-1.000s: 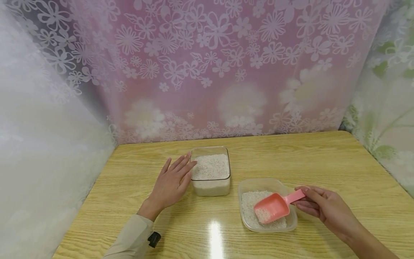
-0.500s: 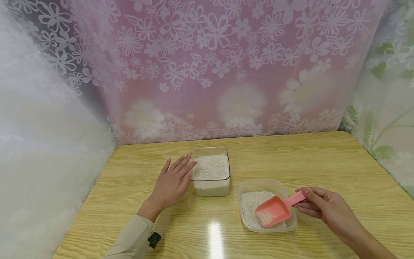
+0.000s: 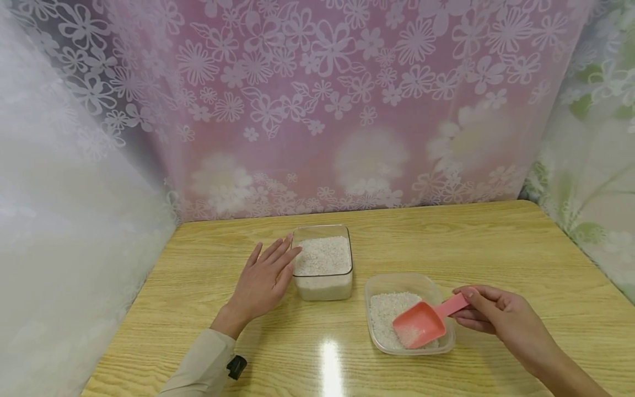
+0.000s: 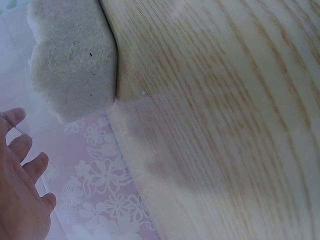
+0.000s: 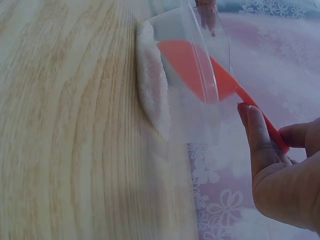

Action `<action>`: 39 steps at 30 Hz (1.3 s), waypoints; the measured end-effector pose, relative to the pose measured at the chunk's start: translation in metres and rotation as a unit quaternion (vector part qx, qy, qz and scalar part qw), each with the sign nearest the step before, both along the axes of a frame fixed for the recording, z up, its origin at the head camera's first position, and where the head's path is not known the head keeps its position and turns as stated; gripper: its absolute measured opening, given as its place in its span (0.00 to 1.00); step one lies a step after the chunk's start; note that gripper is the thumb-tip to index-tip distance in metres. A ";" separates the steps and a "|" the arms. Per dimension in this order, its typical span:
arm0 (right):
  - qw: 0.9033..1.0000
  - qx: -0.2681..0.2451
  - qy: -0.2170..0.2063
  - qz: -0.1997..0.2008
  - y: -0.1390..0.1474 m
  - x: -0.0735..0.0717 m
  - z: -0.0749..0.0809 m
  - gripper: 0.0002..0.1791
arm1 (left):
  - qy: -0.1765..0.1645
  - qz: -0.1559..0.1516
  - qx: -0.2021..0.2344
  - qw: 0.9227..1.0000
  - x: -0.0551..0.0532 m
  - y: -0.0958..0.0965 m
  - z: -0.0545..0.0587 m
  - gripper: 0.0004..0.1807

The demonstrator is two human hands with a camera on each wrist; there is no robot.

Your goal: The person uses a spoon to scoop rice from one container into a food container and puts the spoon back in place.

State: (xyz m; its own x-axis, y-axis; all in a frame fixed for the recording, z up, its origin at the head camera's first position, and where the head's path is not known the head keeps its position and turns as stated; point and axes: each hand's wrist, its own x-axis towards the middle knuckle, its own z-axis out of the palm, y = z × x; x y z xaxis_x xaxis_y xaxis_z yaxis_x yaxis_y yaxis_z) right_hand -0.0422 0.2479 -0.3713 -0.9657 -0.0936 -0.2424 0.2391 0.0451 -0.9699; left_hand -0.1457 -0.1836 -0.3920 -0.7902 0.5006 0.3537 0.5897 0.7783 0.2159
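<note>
My right hand (image 3: pixel 501 317) pinches the handle of a pink scoop (image 3: pixel 421 322) between thumb and fingers. The scoop's bowl dips inside a translucent plastic container (image 3: pixel 404 282), tilted with its front edge low near the rice (image 3: pixel 389 314). A small amount of rice lies in the scoop. With straight fingers, my left hand (image 3: pixel 263 278) touches the left rim of a clear square container (image 3: pixel 324 288) holding more rice, filled well above half. In the right wrist view, the scoop (image 5: pixel 185 65) shows through the container's wall, its tip close to the rice.
Both containers stand on a wood-grain table (image 3: pixel 198 309), the square one farther back and to the left. A pink floral curtain (image 3: pixel 297 138) hangs behind the table's far edge. Pale sheets close off the left and right sides. A dark clip-like object (image 3: pixel 236 366) sits by the left sleeve.
The scoop has lowered slightly and tipped forward in the plastic container, and the rice in it has dwindled. My left hand and both containers have stayed put.
</note>
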 end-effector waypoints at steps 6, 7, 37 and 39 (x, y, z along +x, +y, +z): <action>0.999 0.032 0.023 0.001 -0.006 0.002 0.007 0.21 | 0.004 -0.001 -0.001 1.000 -0.001 0.000 0.000 0.23; 0.999 0.035 0.030 0.004 -0.007 0.002 0.008 0.21 | 0.004 0.000 -0.001 1.000 -0.001 0.000 0.000 0.23; 0.966 0.163 0.194 0.042 -0.010 0.004 0.049 0.16 | -0.007 0.004 -0.012 1.000 0.002 0.000 0.004 0.24; 0.968 0.154 0.192 0.041 -0.010 0.002 0.052 0.16 | -0.007 0.004 -0.011 1.000 0.002 0.000 0.004 0.24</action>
State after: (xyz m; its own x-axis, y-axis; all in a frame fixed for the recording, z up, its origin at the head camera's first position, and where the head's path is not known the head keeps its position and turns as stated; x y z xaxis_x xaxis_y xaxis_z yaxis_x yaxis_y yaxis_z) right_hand -0.0400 0.2377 -0.3190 -0.9826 -0.1539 0.1040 -0.1526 0.3496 -0.9244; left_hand -0.1436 -0.1839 -0.3884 -0.7991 0.5018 0.3313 0.5802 0.7880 0.2059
